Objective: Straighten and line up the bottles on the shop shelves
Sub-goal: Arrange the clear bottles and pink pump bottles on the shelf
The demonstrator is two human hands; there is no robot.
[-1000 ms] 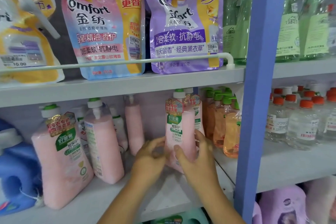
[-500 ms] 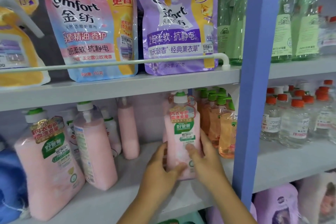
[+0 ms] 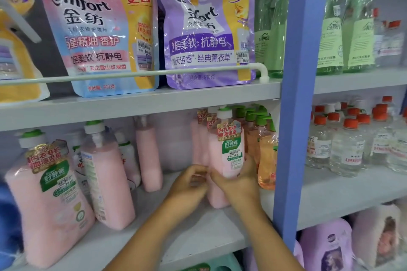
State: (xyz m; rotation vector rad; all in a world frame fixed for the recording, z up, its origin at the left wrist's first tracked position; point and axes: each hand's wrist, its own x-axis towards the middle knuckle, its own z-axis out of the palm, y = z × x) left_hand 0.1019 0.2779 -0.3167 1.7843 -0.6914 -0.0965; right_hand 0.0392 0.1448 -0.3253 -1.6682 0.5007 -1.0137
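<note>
A pink pump bottle (image 3: 226,149) with a green and red label stands upright on the middle shelf (image 3: 198,226), label facing me, in front of two more pink bottles (image 3: 201,136). My right hand (image 3: 239,180) grips its lower body from the right and front. My left hand (image 3: 190,182) is just left of it with fingers curled; it is blurred, and whether it touches the bottle is unclear. Orange pump bottles (image 3: 266,156) stand close on the right. At the left are large pink bottles (image 3: 48,198) (image 3: 108,180) turned at different angles.
A blue upright post (image 3: 295,116) bounds the bay on the right. Beyond it stand clear bottles with orange caps (image 3: 345,147). Softener pouches (image 3: 207,28) sit behind a white rail (image 3: 132,73) on the shelf above, beside green bottles (image 3: 334,35). A slim pink bottle (image 3: 148,156) stands at the back.
The pink bottle was turned so its label faces front and pushed back and right, towards the orange bottles. Both hands followed it; the left hand has come off its side.
</note>
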